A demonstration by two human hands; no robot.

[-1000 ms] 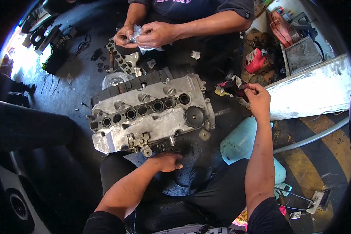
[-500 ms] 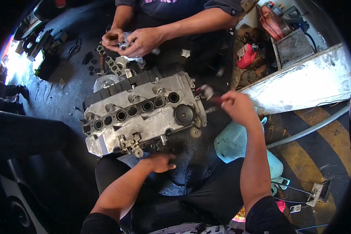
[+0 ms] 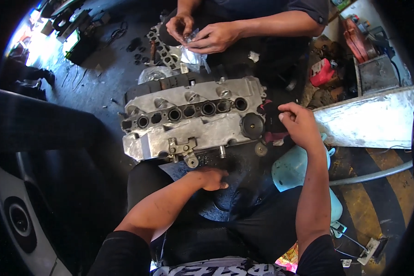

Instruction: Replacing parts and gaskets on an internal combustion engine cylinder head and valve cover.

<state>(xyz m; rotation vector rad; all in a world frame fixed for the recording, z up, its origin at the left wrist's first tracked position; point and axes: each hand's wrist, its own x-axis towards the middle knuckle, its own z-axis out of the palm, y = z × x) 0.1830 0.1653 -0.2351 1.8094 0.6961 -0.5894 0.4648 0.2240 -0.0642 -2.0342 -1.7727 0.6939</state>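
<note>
A silver engine cylinder head with its cover (image 3: 193, 131) lies in front of me, a row of round ports along its middle and a black round cap (image 3: 252, 126) at its right end. My right hand (image 3: 302, 124) is closed in a pinch on a dark rag (image 3: 275, 123) with pinkish-red edges, beside that right end. The rag's folds partly hide where the fingers grip it. Just below the near edge of the cylinder head, my left hand (image 3: 211, 178) is held low, holding nothing, thumb and fingers apart.
Across from me, another person's hands (image 3: 207, 39) hold a clear plastic bag (image 3: 194, 56). Behind the cylinder head lies a metal gasket (image 3: 166, 59). To the right are a turquoise container (image 3: 292, 169), a white board (image 3: 368, 122), a red bottle (image 3: 323, 72) and a grey hose (image 3: 372, 174).
The view has shifted, moving the scene rightward. My right hand's blurred swing has slowed, and the rag now hangs spread beside the cylinder head. My left hand keeps its place near the front edge.
</note>
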